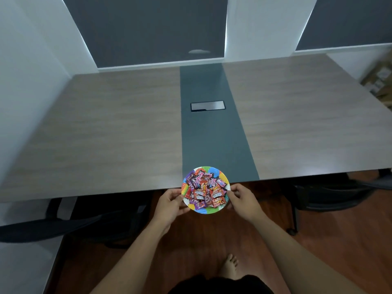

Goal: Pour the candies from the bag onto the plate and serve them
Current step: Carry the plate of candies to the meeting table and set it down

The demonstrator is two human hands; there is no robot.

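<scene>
At the near edge of a long wood-grain surface with a dark grey centre strip, a person holds a round paper plate with a bright multicoloured rim, heaped with small red and purple wrapped candies. The plate is carried level between both hands and straddles the surface's edge: its far half is over the grey strip, its near half hangs over the reddish wooden floor. Whether its underside touches the surface cannot be told.

The left hand grips the plate's left rim, fingers curled closed on it with the thumb on top; the right hand pinches the right rim likewise. Each hand sits square to the plate's side, equally near, so neither leads. The candy bag is not in view.

Pouring looks finished and serving is under way. The move ahead likely turns on one relation: the open surface lies straight ahead of the fingers, away from the body, along the grey strip toward a dark rectangular cable hatch. Setting the plate fully on means pushing forward while keeping it flat, as the loose heap could slide off a tilted rim.
</scene>
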